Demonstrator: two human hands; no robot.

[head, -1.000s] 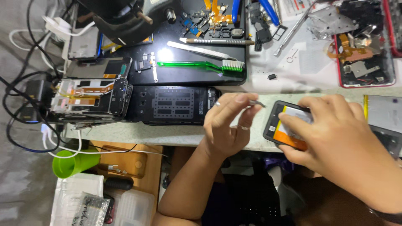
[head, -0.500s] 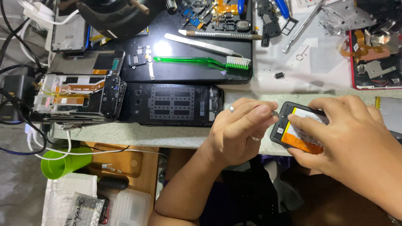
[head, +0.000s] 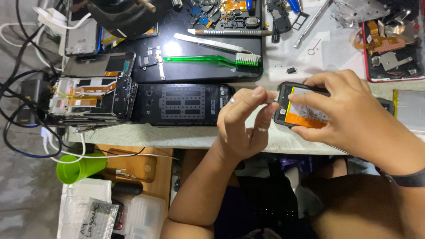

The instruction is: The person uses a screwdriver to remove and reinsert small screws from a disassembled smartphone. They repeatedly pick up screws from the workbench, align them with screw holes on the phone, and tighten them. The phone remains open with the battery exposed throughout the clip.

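An opened phone [head: 294,113] with a yellow and orange battery lies near the bench's front edge. My right hand [head: 349,117] covers its right part, fingers gripping the top and bottom edges. My left hand [head: 243,124] is just left of the phone, thumb and forefinger pinched on a thin metal tool [head: 271,102] whose tip touches the phone's left end. Two rings show on that hand.
A black mat [head: 177,71] carries a green toothbrush [head: 208,59], a white spudger and small parts. Stripped phone frames [head: 90,97] and cables lie left, a black phone back [head: 181,104] in the middle. A red tray [head: 392,48] is at right. A green cup [head: 79,168] sits below.
Both hands and the phone have stayed together while the view shifted; my left hand's pinched fingers moved closer to the phone's left end.
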